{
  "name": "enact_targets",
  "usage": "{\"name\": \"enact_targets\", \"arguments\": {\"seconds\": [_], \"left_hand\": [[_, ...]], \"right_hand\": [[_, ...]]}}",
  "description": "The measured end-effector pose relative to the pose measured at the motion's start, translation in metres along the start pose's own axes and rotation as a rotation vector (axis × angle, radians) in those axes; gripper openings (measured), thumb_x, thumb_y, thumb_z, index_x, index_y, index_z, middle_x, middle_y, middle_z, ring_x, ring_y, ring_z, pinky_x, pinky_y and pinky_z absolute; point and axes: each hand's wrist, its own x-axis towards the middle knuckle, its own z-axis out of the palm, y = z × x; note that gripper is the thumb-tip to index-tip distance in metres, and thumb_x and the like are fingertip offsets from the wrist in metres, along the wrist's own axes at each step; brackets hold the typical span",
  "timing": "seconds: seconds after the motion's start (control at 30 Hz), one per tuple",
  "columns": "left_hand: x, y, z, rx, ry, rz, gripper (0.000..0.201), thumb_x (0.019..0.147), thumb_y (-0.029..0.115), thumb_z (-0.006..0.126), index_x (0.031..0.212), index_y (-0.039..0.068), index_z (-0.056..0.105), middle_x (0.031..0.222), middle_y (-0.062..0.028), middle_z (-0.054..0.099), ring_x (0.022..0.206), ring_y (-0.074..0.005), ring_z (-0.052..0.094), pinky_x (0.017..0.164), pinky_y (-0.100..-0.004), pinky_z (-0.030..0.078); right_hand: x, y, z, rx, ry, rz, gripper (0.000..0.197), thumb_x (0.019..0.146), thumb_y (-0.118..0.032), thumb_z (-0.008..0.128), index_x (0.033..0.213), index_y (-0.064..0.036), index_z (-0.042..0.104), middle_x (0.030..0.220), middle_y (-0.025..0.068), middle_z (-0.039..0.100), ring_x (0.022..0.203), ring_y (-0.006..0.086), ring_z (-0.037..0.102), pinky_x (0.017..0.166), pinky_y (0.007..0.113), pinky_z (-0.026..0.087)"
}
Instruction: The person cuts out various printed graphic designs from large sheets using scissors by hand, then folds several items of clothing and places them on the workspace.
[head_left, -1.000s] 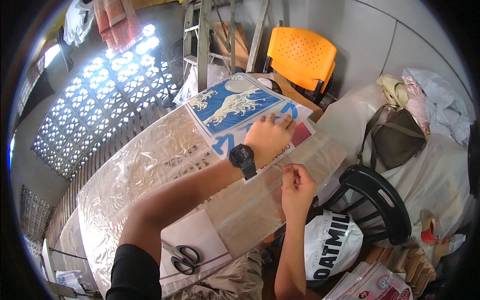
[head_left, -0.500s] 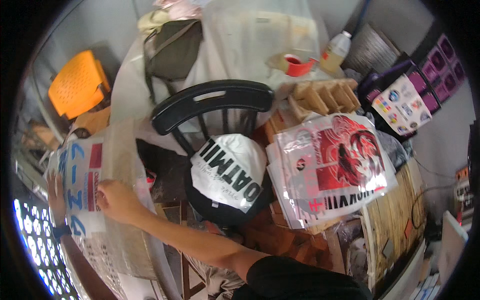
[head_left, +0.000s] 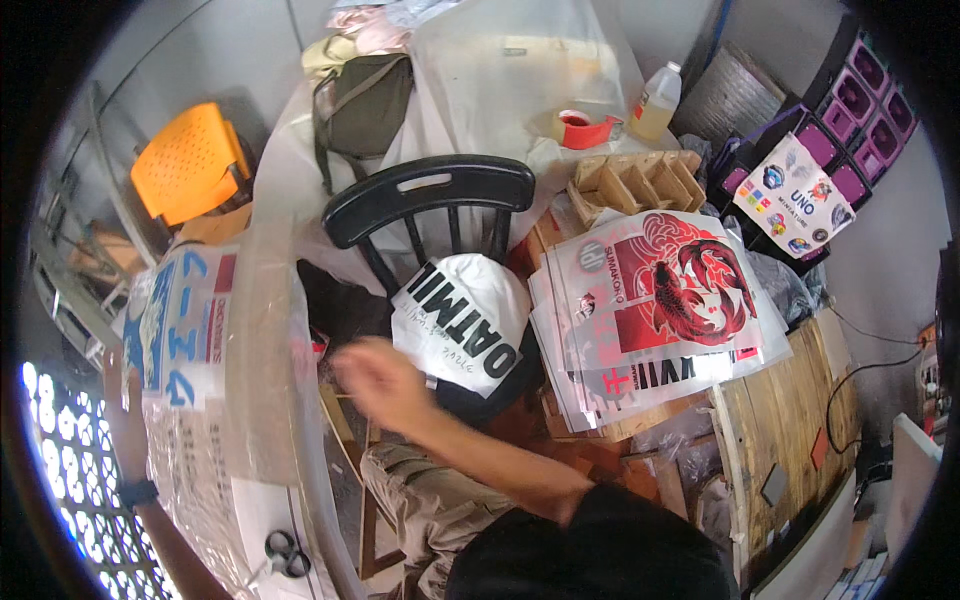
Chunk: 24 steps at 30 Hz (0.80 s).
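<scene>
A printed transfer sheet in blue, red and white lies on the plastic-covered table at the left. My left hand, a dark watch at its wrist, rests at the sheet's outer edge with its fingers stretched out. My right hand is in the air between that table and the black chair, smeared by motion; whether it holds anything cannot be made out. On the chair seat sits a white piece with black lettering. To the right lies a stack of clear printed sheets, the top one showing a red and black fish.
Black-handled scissors lie near the left table's front. Beyond the chair are a tape dispenser, a bottle of yellowish liquid and a wooden divided box. An orange chair stands at the far left.
My right hand has left the sheet on the left table and swung right, toward the chair. My left hand stays at the sheet's edge. The view has shifted, bringing the scissors into sight.
</scene>
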Motion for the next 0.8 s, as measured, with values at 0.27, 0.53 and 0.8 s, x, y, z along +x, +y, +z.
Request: {"name": "enact_targets", "arguments": {"seconds": [0.27,0.53,0.8], "left_hand": [[-0.163,0.066,-0.076,-0.138,-0.427,0.089,0.028,0.092,0.007,0.065,0.118,0.0,0.068,0.146,-0.0213,0.054,0.141,-0.034,0.047,0.118,-0.044,0.032],[-0.234,0.096,-0.106,-0.28,-0.313,0.041,0.022,0.092,0.009,0.065,0.11,-0.004,0.071,0.119,-0.0195,0.071,0.114,-0.0315,0.065,0.103,-0.0403,0.046],[-0.282,0.064,-0.179,-0.141,-0.099,-0.039,0.031,0.103,0.024,0.056,0.111,-0.003,0.07,0.112,-0.0126,0.072,0.104,-0.0211,0.065,0.094,-0.0357,0.05]], "right_hand": [[-0.096,-0.075,-0.388,-0.124,1.095,0.404,0.038,0.099,-0.041,0.064,0.1,-0.0037,0.057,0.075,0.0052,0.057,0.061,0.0155,0.057,0.047,0.03,0.045],[-0.079,-0.086,-0.496,0.145,0.993,0.485,0.026,0.09,-0.022,0.074,0.102,-0.0017,0.063,0.075,0.0079,0.061,0.066,0.0196,0.064,0.048,0.031,0.047],[0.062,-0.183,-0.221,-0.671,0.411,-0.624,0.03,0.087,-0.003,0.064,0.116,-0.005,0.065,0.111,0.0158,0.069,0.098,0.0303,0.068,0.09,0.041,0.053]]}}
